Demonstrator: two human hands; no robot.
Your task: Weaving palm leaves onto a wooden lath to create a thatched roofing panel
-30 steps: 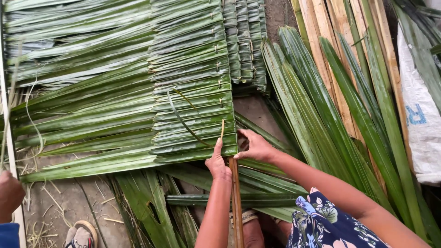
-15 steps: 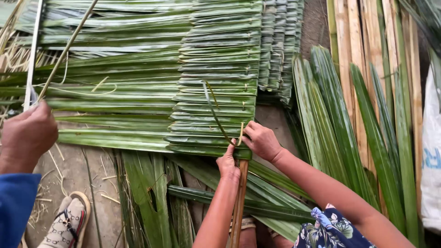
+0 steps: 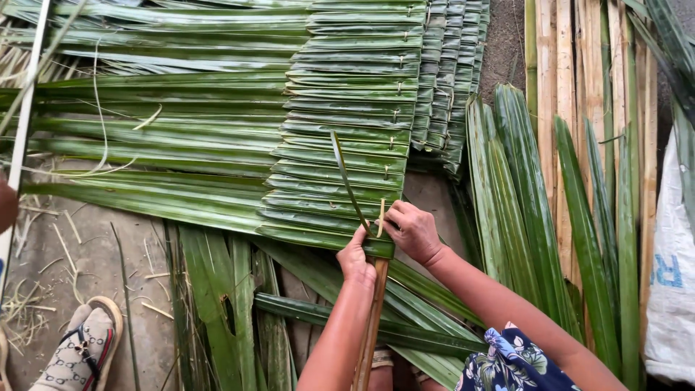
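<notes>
The folded palm leaf (image 3: pixel 329 235) at the near edge of the thatch panel (image 3: pixel 347 123) is pinched closed by the left hand (image 3: pixel 356 261) against the wooden stick (image 3: pixel 371 326). The right hand (image 3: pixel 413 230) is clamped on a thin leaf strip (image 3: pixel 347 181); if pulled askew, the strip may well be snapped and the fold sprung loose.

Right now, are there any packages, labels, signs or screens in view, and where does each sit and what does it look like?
White woven sack: at the right edge, lying beside the green palm leaves; soft, bulging shape, white with partly cut-off blue print.
No labels, signs or screens apart from that.
</notes>
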